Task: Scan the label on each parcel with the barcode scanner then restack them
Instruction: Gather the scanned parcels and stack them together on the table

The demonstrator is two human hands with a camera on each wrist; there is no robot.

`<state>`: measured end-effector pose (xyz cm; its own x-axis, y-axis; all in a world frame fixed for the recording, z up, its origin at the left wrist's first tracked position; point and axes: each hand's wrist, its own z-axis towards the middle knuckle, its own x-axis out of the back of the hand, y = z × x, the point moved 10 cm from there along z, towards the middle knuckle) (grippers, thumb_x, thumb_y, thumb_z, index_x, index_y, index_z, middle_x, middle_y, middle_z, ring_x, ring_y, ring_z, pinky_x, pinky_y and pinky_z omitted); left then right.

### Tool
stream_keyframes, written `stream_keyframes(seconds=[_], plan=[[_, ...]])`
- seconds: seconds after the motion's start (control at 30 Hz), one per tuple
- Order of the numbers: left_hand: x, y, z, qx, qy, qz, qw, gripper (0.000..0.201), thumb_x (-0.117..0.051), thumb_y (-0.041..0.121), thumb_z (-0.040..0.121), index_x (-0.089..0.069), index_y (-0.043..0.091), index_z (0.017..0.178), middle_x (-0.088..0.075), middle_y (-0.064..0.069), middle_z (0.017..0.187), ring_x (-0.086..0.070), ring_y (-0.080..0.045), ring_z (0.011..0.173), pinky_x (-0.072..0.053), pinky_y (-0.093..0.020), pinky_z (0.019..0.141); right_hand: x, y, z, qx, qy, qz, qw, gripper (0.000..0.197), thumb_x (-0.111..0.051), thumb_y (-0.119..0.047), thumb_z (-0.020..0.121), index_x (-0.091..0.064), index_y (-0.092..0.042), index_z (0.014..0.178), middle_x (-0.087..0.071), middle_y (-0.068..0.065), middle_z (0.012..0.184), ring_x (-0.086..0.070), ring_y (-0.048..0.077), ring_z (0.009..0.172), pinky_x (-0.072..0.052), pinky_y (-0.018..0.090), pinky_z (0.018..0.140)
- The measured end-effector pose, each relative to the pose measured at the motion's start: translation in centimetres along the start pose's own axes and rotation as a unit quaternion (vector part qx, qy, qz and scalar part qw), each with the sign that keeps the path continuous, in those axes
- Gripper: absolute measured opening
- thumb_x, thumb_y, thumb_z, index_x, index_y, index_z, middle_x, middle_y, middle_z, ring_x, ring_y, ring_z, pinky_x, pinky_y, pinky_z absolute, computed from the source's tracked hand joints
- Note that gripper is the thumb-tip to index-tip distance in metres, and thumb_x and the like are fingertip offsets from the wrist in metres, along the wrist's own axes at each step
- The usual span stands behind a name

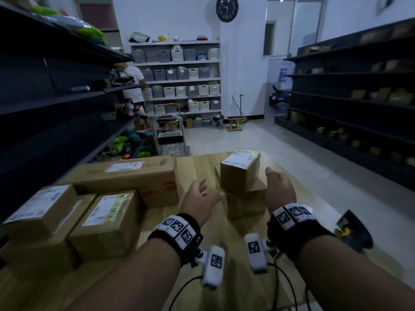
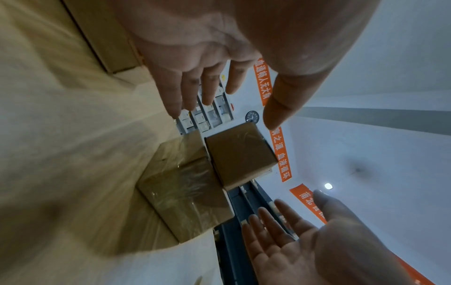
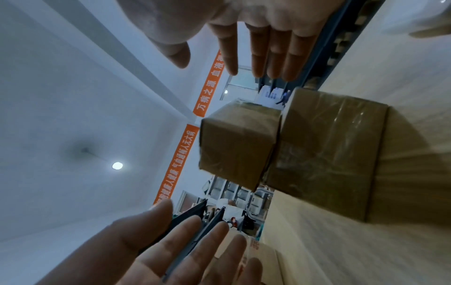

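Two brown parcels stand stacked mid-table: a small box (image 1: 239,173) (image 2: 240,154) (image 3: 236,146) with a white label on top, sitting askew on a wider box (image 1: 246,204) (image 2: 187,192) (image 3: 329,154). My left hand (image 1: 207,193) (image 2: 214,81) hovers open just left of the stack, fingers straight and spread. My right hand (image 1: 279,188) (image 3: 231,57) is open on the stack's right side, palm facing it. Both wrist views show a gap between hands and boxes. The black and yellow barcode scanner (image 1: 352,230) lies at the table's right edge.
Several labelled parcels (image 1: 107,218) and a long carton (image 1: 134,176) crowd the left part of the wooden table (image 1: 199,167). Dark shelving lines both sides of the aisle. A trolley (image 1: 170,140) stands beyond the table, and a person (image 1: 134,86) stands by the left shelves.
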<state>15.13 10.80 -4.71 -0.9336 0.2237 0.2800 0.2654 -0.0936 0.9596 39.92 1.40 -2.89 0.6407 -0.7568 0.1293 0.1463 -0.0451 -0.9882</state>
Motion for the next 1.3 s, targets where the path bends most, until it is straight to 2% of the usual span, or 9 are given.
stream_keyframes(seconds=[0.2, 0.37, 0.47, 0.57, 0.73, 0.87, 1.1, 1.2, 1.3], plan=[[-4.1, 0.1, 2.1, 0.020, -0.023, -0.018, 0.999, 0.114, -0.091, 0.017, 0.088, -0.020, 0.027, 0.176, -0.031, -0.003, 0.181, -0.038, -0.031, 0.162, -0.041, -0.055, 0.128, -1.2, 2.5, 2.8, -0.040, -0.046, -0.047, 0.997, 0.072, -0.034, -0.069, 0.106, -0.067, -0.013, 0.137, -0.068, 0.012, 0.131, -0.060, 0.030, 0.113, -0.040, 0.041, 0.095], [-4.8, 2.6, 3.0, -0.037, 0.005, -0.021, 0.999, 0.132, -0.098, 0.028, 0.081, -0.009, 0.032, 0.177, -0.028, -0.003, 0.182, -0.033, -0.027, 0.164, -0.040, -0.041, 0.121, -2.4, 2.0, 2.5, -0.014, -0.088, -0.043, 0.995, 0.070, -0.020, -0.069, 0.110, -0.069, -0.025, 0.132, -0.067, 0.006, 0.120, -0.060, 0.027, 0.108, -0.041, 0.036, 0.098], [-5.2, 4.3, 3.6, -0.071, 0.010, -0.020, 0.997, 0.131, -0.099, 0.046, 0.074, -0.015, 0.045, 0.175, -0.035, 0.002, 0.178, -0.039, -0.026, 0.160, -0.039, -0.036, 0.121, -2.9, 2.2, 2.1, -0.030, -0.104, -0.008, 0.994, 0.081, -0.015, -0.078, 0.104, -0.073, -0.030, 0.133, -0.073, 0.007, 0.114, -0.069, 0.032, 0.110, -0.052, 0.050, 0.110], [-5.7, 4.9, 4.3, -0.092, 0.008, 0.035, 0.995, 0.115, -0.087, 0.073, 0.056, -0.044, 0.052, 0.161, -0.055, 0.005, 0.163, -0.057, -0.024, 0.146, -0.059, -0.050, 0.113, -2.9, 2.4, 1.7, -0.044, -0.097, 0.012, 0.994, 0.089, -0.015, -0.082, 0.100, -0.076, -0.025, 0.130, -0.077, 0.010, 0.115, -0.071, 0.032, 0.108, -0.055, 0.051, 0.107], [-4.6, 5.1, 3.8, -0.093, 0.027, 0.055, 0.994, 0.067, -0.088, 0.048, 0.082, -0.067, 0.041, 0.145, -0.068, 0.004, 0.143, -0.069, -0.021, 0.122, -0.065, -0.044, 0.101, -3.3, 1.3, 1.0, -0.008, -0.108, 0.012, 0.994, 0.086, -0.016, -0.074, 0.105, -0.077, -0.018, 0.128, -0.068, 0.009, 0.109, -0.059, 0.015, 0.085, -0.040, 0.034, 0.089], [-1.2, 4.3, 2.3, -0.095, 0.054, 0.021, 0.994, 0.054, -0.088, 0.030, 0.092, -0.069, 0.039, 0.142, -0.070, 0.006, 0.135, -0.070, -0.014, 0.116, -0.065, -0.038, 0.099, -4.8, -0.7, -0.7, 0.038, -0.153, -0.018, 0.987, 0.082, -0.013, -0.068, 0.108, -0.077, -0.021, 0.130, -0.065, 0.003, 0.111, -0.057, 0.018, 0.095, -0.034, 0.033, 0.092], [9.3, 2.6, -2.6, -0.118, 0.133, 0.062, 0.982, 0.059, -0.081, 0.051, 0.086, -0.066, 0.046, 0.143, -0.062, 0.004, 0.144, -0.066, -0.014, 0.124, -0.061, -0.045, 0.108, -13.7, -2.6, -6.8, 0.075, -0.244, 0.009, 0.967, 0.059, -0.023, -0.070, 0.109, -0.075, -0.044, 0.094, -0.071, -0.024, 0.093, -0.064, -0.008, 0.095, -0.049, 0.028, 0.097], [14.9, 2.4, -4.4, -0.105, 0.167, 0.132, 0.971, 0.051, -0.082, 0.042, 0.094, -0.067, 0.042, 0.143, -0.061, 0.006, 0.148, -0.063, -0.015, 0.130, -0.057, -0.045, 0.114, -19.1, -1.9, -10.1, 0.063, -0.294, -0.006, 0.954, 0.072, -0.023, -0.087, 0.097, -0.081, -0.045, 0.092, -0.081, -0.013, 0.100, -0.074, 0.006, 0.101, -0.056, 0.039, 0.101], [20.3, 1.8, -5.9, -0.079, 0.189, 0.199, 0.958, 0.052, -0.082, 0.038, 0.096, -0.067, 0.040, 0.145, -0.058, 0.005, 0.153, -0.060, -0.016, 0.135, -0.053, -0.041, 0.115, -22.7, -3.0, -14.1, 0.071, -0.325, -0.005, 0.943, 0.059, -0.028, -0.070, 0.109, -0.078, -0.041, 0.099, -0.079, -0.014, 0.093, -0.070, -0.003, 0.090, -0.047, 0.007, 0.069]])
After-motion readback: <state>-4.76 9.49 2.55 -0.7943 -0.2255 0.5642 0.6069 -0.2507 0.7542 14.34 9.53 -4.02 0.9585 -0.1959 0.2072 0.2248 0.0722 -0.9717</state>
